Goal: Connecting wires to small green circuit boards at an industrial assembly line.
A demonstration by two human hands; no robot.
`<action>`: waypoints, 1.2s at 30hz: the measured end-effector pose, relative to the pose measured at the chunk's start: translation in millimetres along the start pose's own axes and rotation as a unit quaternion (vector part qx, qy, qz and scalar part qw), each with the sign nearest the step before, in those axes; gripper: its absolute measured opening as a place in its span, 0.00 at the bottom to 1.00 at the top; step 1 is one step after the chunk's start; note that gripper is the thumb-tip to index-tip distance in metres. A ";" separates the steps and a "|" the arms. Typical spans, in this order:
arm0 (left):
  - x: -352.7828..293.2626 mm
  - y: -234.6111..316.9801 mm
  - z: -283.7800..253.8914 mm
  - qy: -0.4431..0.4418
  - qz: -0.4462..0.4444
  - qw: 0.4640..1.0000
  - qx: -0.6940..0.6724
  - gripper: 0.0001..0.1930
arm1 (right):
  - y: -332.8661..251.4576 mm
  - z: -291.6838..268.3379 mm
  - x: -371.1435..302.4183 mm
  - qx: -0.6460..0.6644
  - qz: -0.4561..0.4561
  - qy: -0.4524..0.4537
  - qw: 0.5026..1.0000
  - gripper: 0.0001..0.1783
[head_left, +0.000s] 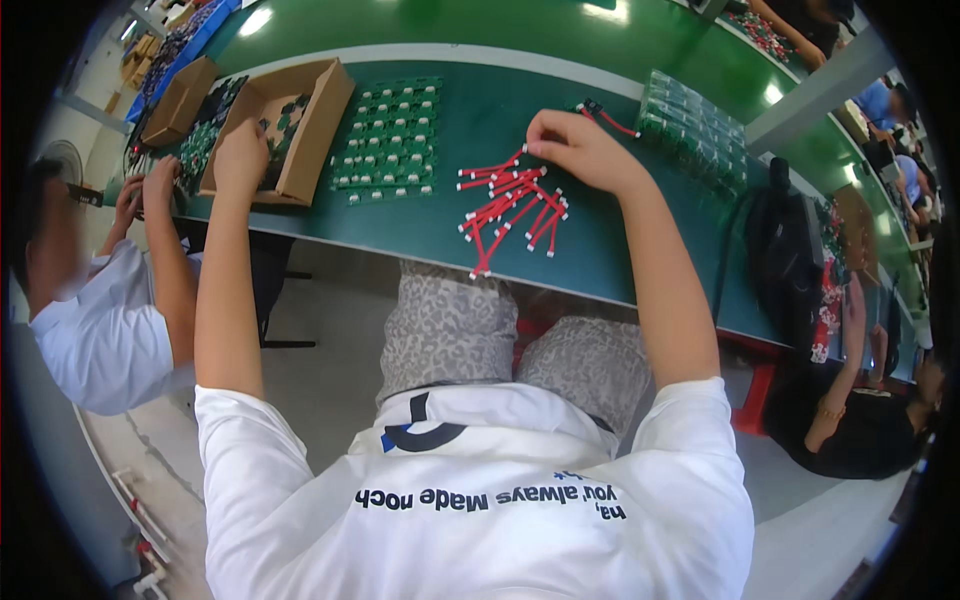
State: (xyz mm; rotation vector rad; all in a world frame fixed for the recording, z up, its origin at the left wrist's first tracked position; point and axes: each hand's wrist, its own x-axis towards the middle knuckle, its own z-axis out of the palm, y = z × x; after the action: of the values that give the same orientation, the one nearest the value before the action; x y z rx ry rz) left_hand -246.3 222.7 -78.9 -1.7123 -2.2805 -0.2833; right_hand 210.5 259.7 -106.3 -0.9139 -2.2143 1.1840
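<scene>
Working along the green bench [600,250], I take it as my landmark and go from the biggest thing down. At its far left corner sits the open cardboard box [300,125], holding small green circuit pieces. My left hand [240,155] is down inside that box, fingers curled toward the pieces; from here I cannot tell whether they have closed on one or are only resting over them. To the right of the box, near the middle of the bench, lies the green panel of boards [392,140], flat, its small white parts in rows. Nearer the front edge of the bench, right of that panel, is the loose heap of red wires [510,205] with white ends, crossing one another. My right hand [580,150] rests at the far side of that heap, fingertips pinched together on what looks like a single wire end.

To do this well, I judge I should lift one wire clear of the tangle by its white end, not drag the heap, and take only one piece from the box, keeping both wrists low over the bench.
</scene>
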 end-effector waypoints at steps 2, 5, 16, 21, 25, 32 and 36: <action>-1.9 -11.4 -7.7 0.022 0.023 0.996 -0.079 0.08 | 2.3 1.8 5.3 0.035 -0.021 0.014 0.999 0.04; -10.9 4.8 -30.5 0.016 -0.033 0.962 -0.270 0.10 | 3.1 -3.2 4.6 0.153 -0.049 0.021 0.987 0.04; -71.2 133.4 -86.6 0.010 0.030 0.722 -0.691 0.13 | -5.6 -0.9 0.8 0.279 -0.008 0.076 0.957 0.05; -60.1 216.4 -68.0 -0.155 0.053 0.610 -0.775 0.15 | -1.5 -5.6 -2.5 0.232 0.019 0.095 0.968 0.05; -28.3 268.3 -46.1 -0.206 0.056 0.551 -0.807 0.17 | 1.9 -10.2 -1.8 0.220 0.031 0.148 0.964 0.05; -0.5 312.4 -3.8 -0.246 0.117 0.606 -0.747 0.16 | 10.6 -31.3 -1.0 0.246 0.040 0.227 0.942 0.04; -9.8 312.7 -3.9 -0.301 0.070 0.530 -0.790 0.17 | 8.3 -35.7 -3.4 0.248 0.070 0.232 0.938 0.03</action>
State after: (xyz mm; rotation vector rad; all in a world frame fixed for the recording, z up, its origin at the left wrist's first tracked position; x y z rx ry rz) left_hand 56.8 300.3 -81.1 -2.9169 -1.9585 -2.7985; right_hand 239.1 279.8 -95.1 -1.0112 -1.4092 1.3393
